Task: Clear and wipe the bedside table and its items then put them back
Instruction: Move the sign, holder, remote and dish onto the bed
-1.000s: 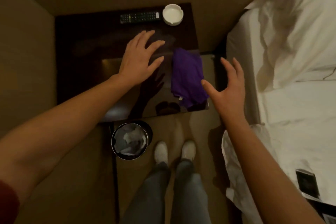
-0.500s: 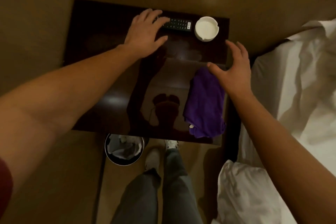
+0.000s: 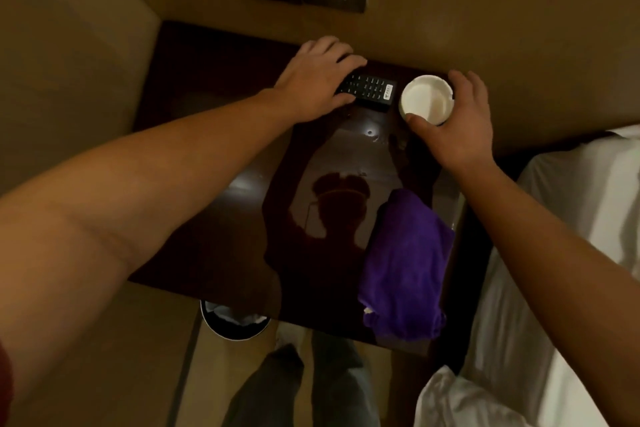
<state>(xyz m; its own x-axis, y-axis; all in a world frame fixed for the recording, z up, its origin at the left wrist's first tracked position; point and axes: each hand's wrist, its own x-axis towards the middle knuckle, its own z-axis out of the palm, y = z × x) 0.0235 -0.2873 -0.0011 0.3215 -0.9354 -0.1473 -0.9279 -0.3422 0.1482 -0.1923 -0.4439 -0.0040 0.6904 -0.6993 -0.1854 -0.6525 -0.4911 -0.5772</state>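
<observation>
left hand (image 3: 317, 80) now curled over the remote (image 3: 369, 91) at the bedside table (image 3: 207, 163) back edge, right hand (image 3: 453, 121) moved up to grip the white ashtray (image 3: 426, 99), purple cloth (image 3: 405, 267) unmoved near the front

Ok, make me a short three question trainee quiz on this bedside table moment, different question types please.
1. True or false: the folded purple cloth lies on the dark glossy bedside table, touched by neither hand.
2. Which hand grips the round white ashtray? A) the left hand B) the right hand
3. Fill in: the left hand's fingers curl over the black ____.

Key: 1 true; 2 B; 3 remote control.
</observation>
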